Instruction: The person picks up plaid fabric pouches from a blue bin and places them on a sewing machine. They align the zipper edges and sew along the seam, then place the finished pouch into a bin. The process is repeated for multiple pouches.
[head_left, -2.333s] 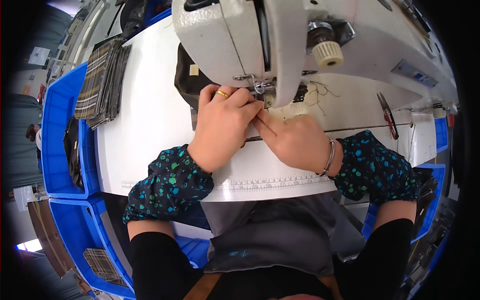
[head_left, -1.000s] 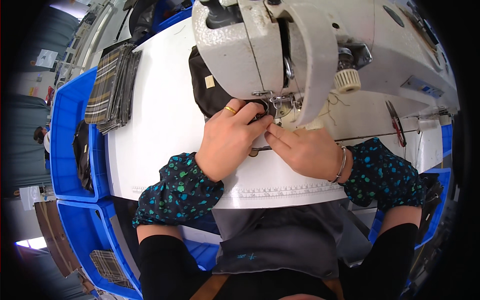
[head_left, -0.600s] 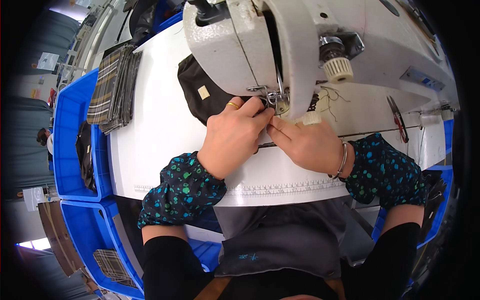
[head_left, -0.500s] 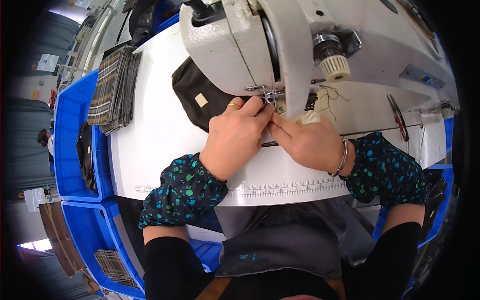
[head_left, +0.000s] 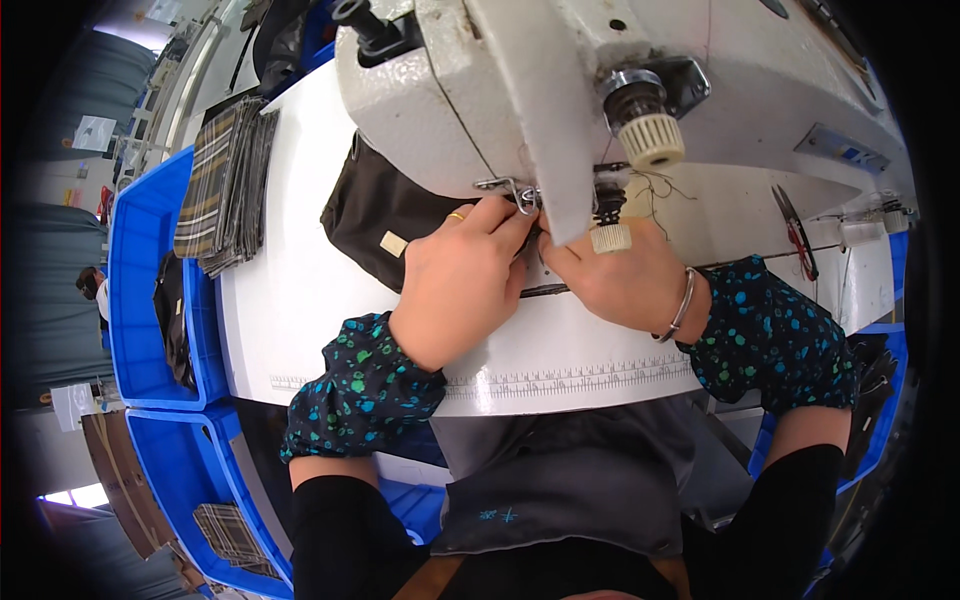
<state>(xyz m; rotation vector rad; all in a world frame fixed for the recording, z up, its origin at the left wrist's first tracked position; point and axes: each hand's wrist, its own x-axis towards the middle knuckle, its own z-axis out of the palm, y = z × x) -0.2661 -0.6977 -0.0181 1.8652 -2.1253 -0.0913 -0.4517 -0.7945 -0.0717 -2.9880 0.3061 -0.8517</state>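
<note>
A dark brown cloth piece [head_left: 372, 195] with a small cream patch [head_left: 393, 244] lies on the white table, its right end under the white sewing machine's head [head_left: 450, 100]. My left hand [head_left: 455, 285] is closed on the cloth just in front of the presser foot [head_left: 524, 197], thumb and fingers drawn together. Close beside it, my right hand [head_left: 625, 285] has its fingertips bent in at the cloth's edge, partly behind the machine's tension knob [head_left: 611, 237]. The fingers' exact hold and the needle point are hidden.
Red-handled scissors [head_left: 800, 240] and loose thread ends [head_left: 655, 190] lie to the right. At the left, a stack of plaid cloth pieces [head_left: 222, 180] rests by a blue bin [head_left: 125, 290]. Another blue bin [head_left: 160, 470] stands below it. A printed ruler [head_left: 560, 380] runs along the table's front edge.
The cloth and my left hand have shifted slightly to the left. My right hand stays near the foot, and a small gap has opened between the two hands.
</note>
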